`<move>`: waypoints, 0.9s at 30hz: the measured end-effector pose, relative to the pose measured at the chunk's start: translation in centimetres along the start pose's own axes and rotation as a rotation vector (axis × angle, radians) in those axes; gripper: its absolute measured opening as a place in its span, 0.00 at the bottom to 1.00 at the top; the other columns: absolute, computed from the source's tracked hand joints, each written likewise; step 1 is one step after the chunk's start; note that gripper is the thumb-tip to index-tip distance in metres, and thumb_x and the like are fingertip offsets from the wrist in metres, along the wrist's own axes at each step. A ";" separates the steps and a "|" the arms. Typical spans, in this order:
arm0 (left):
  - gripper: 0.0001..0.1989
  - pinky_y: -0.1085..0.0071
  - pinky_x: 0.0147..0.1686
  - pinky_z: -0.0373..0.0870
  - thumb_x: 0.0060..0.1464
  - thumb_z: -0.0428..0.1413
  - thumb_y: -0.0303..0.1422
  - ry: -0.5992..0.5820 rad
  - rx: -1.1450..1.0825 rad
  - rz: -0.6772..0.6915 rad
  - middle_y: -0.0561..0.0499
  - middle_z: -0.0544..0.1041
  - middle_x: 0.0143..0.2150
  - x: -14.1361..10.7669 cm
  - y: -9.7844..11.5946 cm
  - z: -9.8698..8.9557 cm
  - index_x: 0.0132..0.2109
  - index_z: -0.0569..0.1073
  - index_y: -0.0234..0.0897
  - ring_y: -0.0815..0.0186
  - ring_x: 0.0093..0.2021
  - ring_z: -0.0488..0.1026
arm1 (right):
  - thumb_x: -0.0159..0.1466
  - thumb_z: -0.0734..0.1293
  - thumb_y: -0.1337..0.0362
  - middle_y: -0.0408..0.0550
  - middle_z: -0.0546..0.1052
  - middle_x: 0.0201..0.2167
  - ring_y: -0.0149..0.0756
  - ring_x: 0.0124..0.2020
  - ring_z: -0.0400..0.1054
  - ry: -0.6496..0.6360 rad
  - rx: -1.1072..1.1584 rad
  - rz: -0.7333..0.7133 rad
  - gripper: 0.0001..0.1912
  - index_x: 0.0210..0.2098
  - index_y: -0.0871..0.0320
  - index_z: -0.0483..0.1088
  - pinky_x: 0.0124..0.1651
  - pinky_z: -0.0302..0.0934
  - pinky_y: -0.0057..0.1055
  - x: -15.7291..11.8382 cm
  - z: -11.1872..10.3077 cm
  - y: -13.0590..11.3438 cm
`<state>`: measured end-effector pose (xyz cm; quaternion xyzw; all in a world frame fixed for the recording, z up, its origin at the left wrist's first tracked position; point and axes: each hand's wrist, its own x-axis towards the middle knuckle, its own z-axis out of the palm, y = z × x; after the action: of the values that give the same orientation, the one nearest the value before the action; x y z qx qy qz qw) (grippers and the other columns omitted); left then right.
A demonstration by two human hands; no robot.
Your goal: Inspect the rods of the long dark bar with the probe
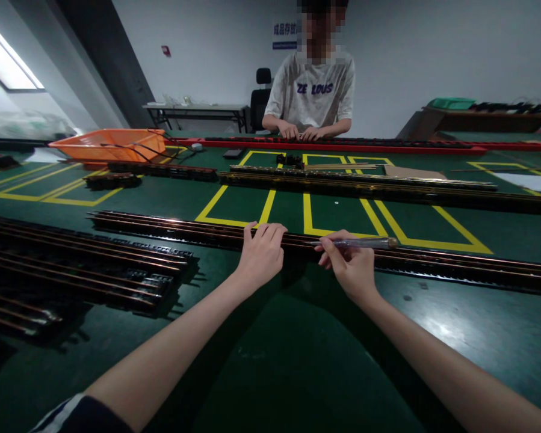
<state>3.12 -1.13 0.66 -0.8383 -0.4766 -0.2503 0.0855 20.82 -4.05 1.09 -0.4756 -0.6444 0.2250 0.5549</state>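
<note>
While the left hand [261, 252] seems clamped on the rail [198, 233], the right hand [355, 267] grips a screwdriver [367, 243] over it.

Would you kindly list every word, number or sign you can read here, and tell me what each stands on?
"ZE LOUS": on the co-worker's pale shirt; a fold may hide a letter in the gap.
"成品存放": on the wall sign; anything further right is hidden.
Too small to read: the pale line on the dark strip beneath.

Dim overall; bright window [9, 51] upper left, glare on tabletop [451, 337]
</note>
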 end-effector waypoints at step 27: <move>0.16 0.59 0.53 0.57 0.55 0.48 0.34 -0.075 -0.080 0.004 0.45 0.75 0.48 0.2 -0.4 -0.2 0.50 0.68 0.33 0.60 0.50 0.69 | 0.61 0.64 0.60 0.45 0.73 0.24 0.29 0.21 0.68 -0.034 0.064 -0.009 0.08 0.30 0.59 0.67 0.22 0.63 0.27 0.0 0.1 0.3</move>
<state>2.80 -0.88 0.93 -0.8509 -0.4673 -0.2376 0.0346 20.82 -3.91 0.81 -0.4508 -0.6483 0.2508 0.5599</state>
